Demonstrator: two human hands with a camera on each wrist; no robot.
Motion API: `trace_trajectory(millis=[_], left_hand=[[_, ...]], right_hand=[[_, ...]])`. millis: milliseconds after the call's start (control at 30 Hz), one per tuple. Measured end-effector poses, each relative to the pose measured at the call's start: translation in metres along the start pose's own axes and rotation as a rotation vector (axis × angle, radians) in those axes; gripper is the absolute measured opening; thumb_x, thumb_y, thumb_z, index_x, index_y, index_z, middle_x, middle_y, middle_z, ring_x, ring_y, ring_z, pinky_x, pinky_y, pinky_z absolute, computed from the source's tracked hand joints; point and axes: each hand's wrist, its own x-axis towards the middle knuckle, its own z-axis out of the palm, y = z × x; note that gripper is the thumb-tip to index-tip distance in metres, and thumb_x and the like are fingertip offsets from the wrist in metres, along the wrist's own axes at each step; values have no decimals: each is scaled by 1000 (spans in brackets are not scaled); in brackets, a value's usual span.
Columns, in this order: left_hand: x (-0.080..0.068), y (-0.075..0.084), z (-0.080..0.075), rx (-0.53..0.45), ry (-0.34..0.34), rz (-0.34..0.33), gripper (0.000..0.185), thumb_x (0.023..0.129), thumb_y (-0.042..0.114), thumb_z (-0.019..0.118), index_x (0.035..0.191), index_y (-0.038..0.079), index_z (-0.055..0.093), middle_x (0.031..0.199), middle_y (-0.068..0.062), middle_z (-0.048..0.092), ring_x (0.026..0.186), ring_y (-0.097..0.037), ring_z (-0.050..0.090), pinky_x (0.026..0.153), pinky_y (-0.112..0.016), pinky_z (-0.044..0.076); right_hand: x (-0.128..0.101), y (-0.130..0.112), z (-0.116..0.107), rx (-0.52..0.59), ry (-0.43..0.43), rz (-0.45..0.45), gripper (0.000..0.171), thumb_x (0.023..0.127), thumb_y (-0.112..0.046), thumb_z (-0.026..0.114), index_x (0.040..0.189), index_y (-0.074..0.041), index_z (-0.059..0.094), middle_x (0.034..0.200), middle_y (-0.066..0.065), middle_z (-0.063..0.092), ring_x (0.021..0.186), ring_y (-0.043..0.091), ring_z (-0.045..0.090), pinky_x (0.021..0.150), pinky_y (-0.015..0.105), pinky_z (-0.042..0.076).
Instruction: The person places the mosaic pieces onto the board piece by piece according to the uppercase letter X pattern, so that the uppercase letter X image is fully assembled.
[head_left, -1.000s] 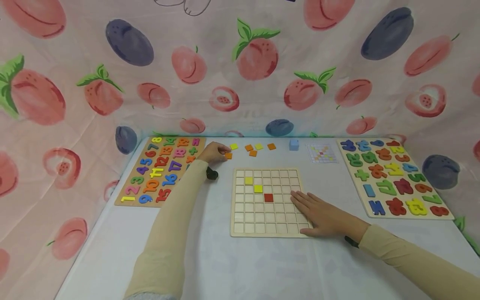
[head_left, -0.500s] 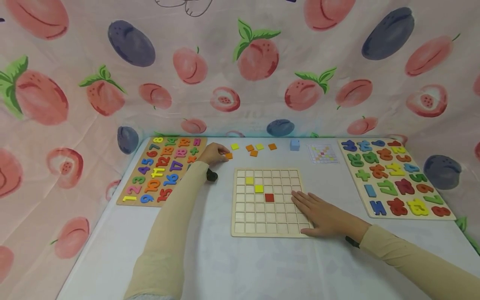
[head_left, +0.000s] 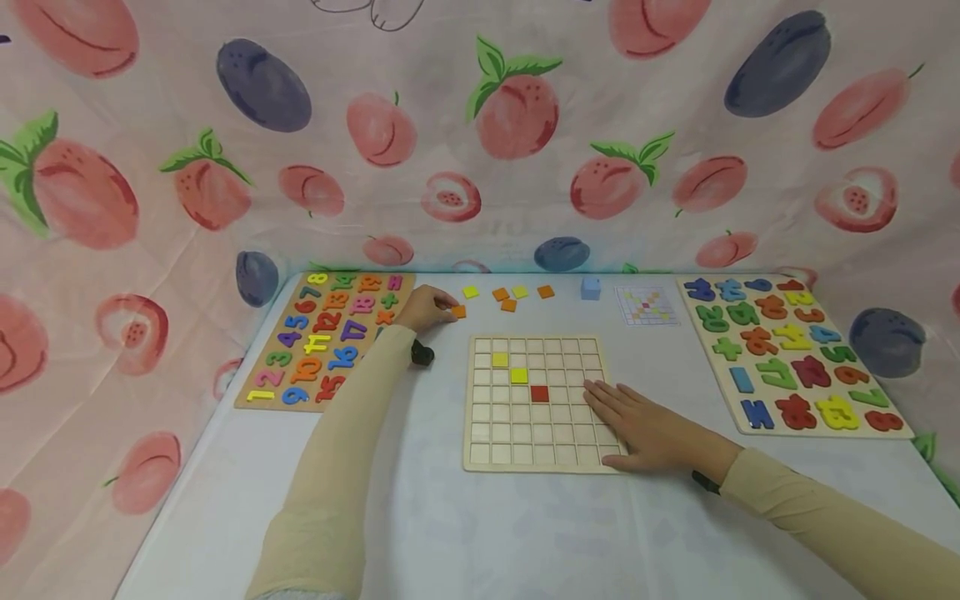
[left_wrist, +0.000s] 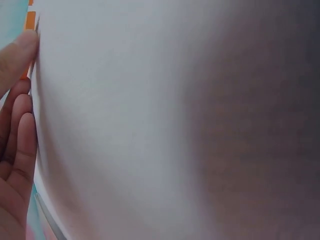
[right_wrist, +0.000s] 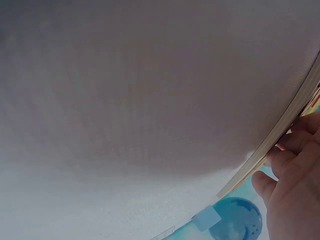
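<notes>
While the left hand (head_left: 426, 308) pinches an orange tile (head_left: 459, 312) between thumb and index finger, its other fingers curl loosely; the tile, at the table's far side, shows only in part, since the fingertips cover one side of it. Left wrist view: hand cut off at the left edge, blurred pale surface filling most of the frame.

Right hand (head_left: 648, 429): fingers extended, palm down, resting on the right edge of the grid board (head_left: 522, 433) and hiding some cells there. It grips nothing visible. In the right wrist view it is cut off at the right edge.

On the board, a diagonal from upper left: yellow tile (head_left: 500, 360), second yellow tile (head_left: 519, 376), red tile (head_left: 539, 393).

Beyond the board: five loose tiles (head_left: 508, 306), two yellow and three orange; a blue block (head_left: 590, 289); a printed card (head_left: 646, 306), its small grid hard to read.

Outermost: left number board (head_left: 309, 407), partly covered by the left sleeve (head_left: 337, 450); right number board (head_left: 825, 434); fruit-print cloth (head_left: 510, 187) behind, running out of frame.
</notes>
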Motion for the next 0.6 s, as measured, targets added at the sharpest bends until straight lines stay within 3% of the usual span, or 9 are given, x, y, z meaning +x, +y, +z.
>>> trace_trajectory(millis=[167, 600], left_hand=[[-2, -1, -1, -23, -6, 6, 24, 78, 15, 77, 102, 13, 73, 100, -6, 67, 91, -20, 54, 82, -31, 46], [-3, 1, 0, 2, -3, 39, 25, 78, 19, 77, 101, 11, 72, 96, -6, 67, 87, -19, 54, 79, -28, 45]], right_hand=[[0, 0, -3, 0, -44, 10, 93, 86, -67, 46, 149, -4, 21, 158, 10, 16, 146, 28, 17, 114, 50, 23], [1, 0, -2, 16, -53, 20, 93, 85, -66, 48, 150, -4, 21, 158, 10, 15, 146, 28, 16, 115, 50, 21]])
